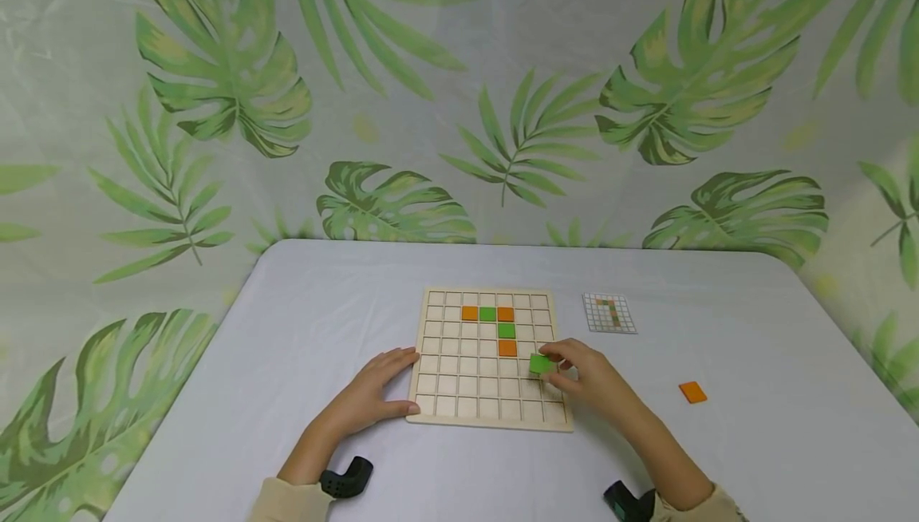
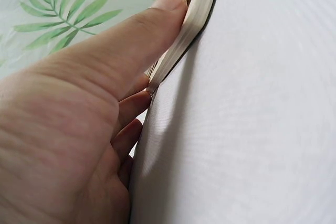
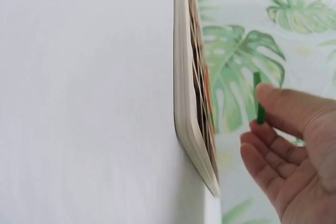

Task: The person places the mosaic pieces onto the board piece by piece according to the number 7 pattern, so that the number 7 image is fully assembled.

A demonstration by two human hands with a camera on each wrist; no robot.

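Observation:
A wooden grid board (image 1: pixel 490 359) lies on the white table. Orange and green square tiles sit in its cells: a row of orange, green and orange near the top, then a green tile (image 1: pixel 506 330) and an orange tile (image 1: pixel 507 348) below the row's right end. My right hand (image 1: pixel 589 374) pinches another green tile (image 1: pixel 541 365) above the board's right side; the right wrist view shows this tile (image 3: pixel 259 98) edge-on, off the board. At the board's left edge my left hand (image 1: pixel 369 390) rests, fingers fairly straight, thumb (image 2: pixel 152 30) against the lower corner.
To the right of the board lies a small pattern card (image 1: pixel 609 314) with a printed grid. A loose orange tile (image 1: pixel 692 392) is farther right on the white tabletop (image 1: pixel 345 290). A leaf-print cloth (image 1: pixel 517 107) hangs behind the table.

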